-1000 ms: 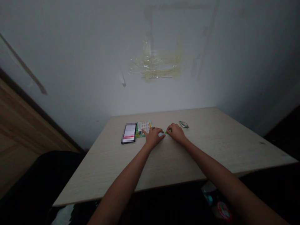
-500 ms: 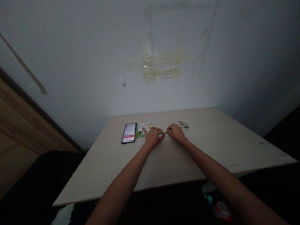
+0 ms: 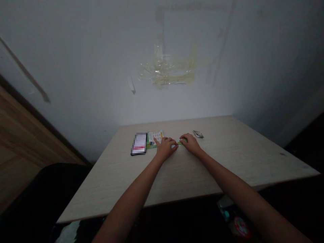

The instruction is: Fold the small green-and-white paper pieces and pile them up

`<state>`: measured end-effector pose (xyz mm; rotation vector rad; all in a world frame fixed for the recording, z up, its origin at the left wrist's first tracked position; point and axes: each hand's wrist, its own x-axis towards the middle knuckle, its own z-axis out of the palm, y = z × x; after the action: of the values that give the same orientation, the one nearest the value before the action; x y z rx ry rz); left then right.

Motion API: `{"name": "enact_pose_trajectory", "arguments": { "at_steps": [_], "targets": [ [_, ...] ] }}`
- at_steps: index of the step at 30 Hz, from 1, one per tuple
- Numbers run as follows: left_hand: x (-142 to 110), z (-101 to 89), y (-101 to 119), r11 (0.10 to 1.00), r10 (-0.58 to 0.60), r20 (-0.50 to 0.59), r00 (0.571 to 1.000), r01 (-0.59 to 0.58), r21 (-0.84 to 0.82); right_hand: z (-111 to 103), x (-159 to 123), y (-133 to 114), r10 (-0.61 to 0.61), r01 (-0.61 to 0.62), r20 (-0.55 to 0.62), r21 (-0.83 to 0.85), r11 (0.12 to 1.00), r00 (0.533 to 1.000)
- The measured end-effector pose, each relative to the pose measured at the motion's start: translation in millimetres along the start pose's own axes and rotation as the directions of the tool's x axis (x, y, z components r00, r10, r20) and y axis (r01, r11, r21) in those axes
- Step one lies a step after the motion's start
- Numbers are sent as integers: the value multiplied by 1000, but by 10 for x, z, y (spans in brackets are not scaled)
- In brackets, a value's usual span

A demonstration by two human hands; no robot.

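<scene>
Between my two hands lies a small, narrow green and white paper-like strip (image 3: 179, 142) on the table. My left hand (image 3: 166, 146) presses its left end, fingers closed on it. My right hand (image 3: 189, 143) pinches the right end with thumb and fingertips. Much of the strip is hidden under the fingers, and its exact kind is too small to make out. Just left of my left hand lies a green and white printed booklet or sheet (image 3: 153, 135), partly covered by that hand. A small folded printed piece (image 3: 198, 134) rests beyond my right hand.
A phone-like device (image 3: 139, 143) with a blurred screen lies at the left of the pale wooden table (image 3: 121, 182). The wall (image 3: 101, 67) with old clear tape (image 3: 174, 72) rises behind. Below the front edge at right is a red round object (image 3: 241, 226).
The fingers of my right hand have shifted slightly along the strip, and a little more of it shows between the hands. My left hand stays almost still.
</scene>
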<state>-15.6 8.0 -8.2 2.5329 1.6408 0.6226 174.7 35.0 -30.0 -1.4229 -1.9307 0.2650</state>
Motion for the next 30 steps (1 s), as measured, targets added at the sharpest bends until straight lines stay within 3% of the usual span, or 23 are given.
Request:
{"name": "enact_pose_trajectory", "arguments": {
  "at_steps": [3,8,21,30],
  "targets": [
    [-15,11,10,1000,-25,-22,999,26,15,-21,-13,89,-10,18,-83,92,996,997],
    [-15,39,-4,999,-42,-34,999,43,15,-48,-62,178,-38,43,-53,106,993,998],
    [-21,67,-29,999,-43,-53,998,43,-5,-83,-102,111,-50,49,23,59,997,998],
    [-21,51,-19,999,-50,-30,998,51,14,-10,-80,200,-62,62,-1,-3,998,998]
  ]
}}
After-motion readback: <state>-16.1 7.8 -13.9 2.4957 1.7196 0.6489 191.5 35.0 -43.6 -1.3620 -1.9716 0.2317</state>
